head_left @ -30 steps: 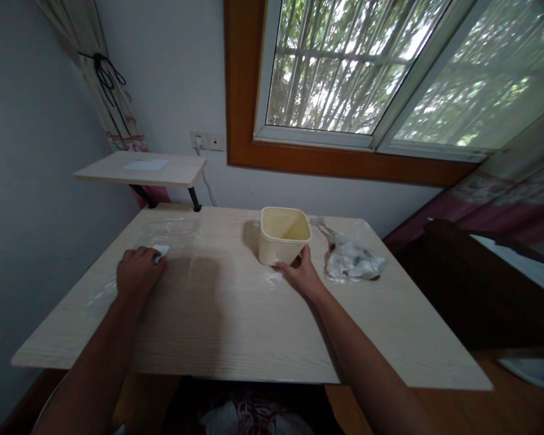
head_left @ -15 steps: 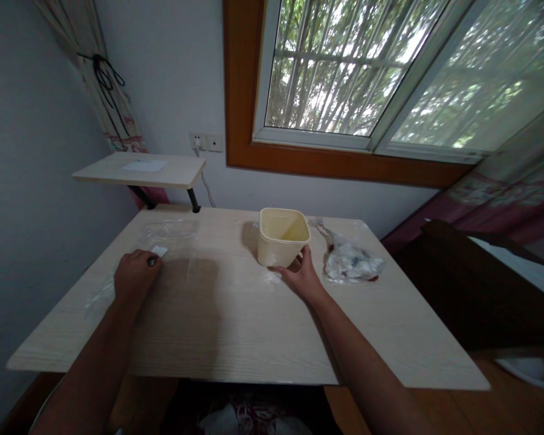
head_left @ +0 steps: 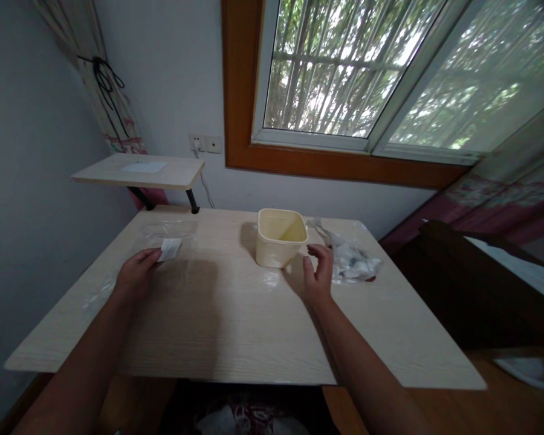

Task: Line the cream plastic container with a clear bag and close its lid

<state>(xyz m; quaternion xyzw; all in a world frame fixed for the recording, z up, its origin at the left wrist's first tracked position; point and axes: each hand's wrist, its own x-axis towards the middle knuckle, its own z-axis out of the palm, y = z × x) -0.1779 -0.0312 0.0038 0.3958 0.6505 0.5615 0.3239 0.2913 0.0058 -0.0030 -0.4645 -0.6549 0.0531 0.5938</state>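
Note:
My left hand (head_left: 135, 275) rests on the wooden table (head_left: 236, 326) with its fingers stretched out, the fingertips touching a small white packet (head_left: 170, 248) that lies on a clear plastic sheet (head_left: 163, 232). My right hand (head_left: 320, 272) hovers open just right of a pale yellow square plastic basket (head_left: 280, 237), no longer touching it. A crumpled clear plastic bag (head_left: 353, 261) with white contents lies just right of that hand.
A small raised shelf (head_left: 138, 170) stands at the table's back left corner. A wall socket (head_left: 205, 144) with a cable is behind it. A window is above, a curtain at left, and dark furniture (head_left: 480, 284) stands right of the table.
My right hand has let go of the basket and lifted to its right side. My left hand has opened from a closed fist and the white packet now lies uncovered at its fingertips.

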